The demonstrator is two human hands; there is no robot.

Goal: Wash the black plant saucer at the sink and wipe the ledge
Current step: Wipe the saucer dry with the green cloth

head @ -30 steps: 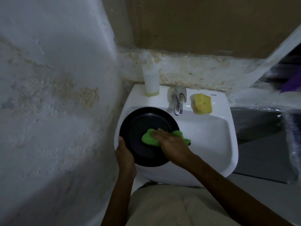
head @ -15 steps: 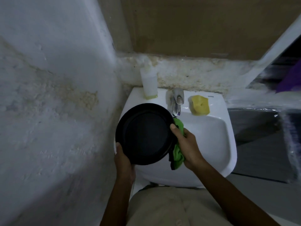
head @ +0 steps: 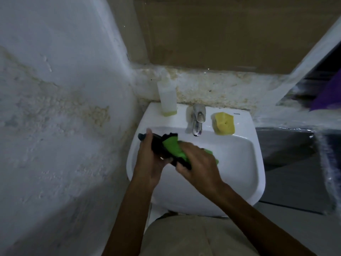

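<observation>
Centre-left of frame, the left hand (head: 149, 163) gripped the black saucer (head: 156, 143) edge-on over the sink (head: 239, 163). The right hand (head: 195, 163) clutched the green cloth (head: 171, 146) against it (hard rubbing could knock it loose).

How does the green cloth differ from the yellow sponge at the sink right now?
The green cloth is crumpled and soft; the yellow sponge is a chunky block. The green cloth is held by the right hand against the black saucer over the basin; the yellow sponge lies untouched on the sink rim, right of the tap. Both are brightly coloured cleaning tools.
</observation>
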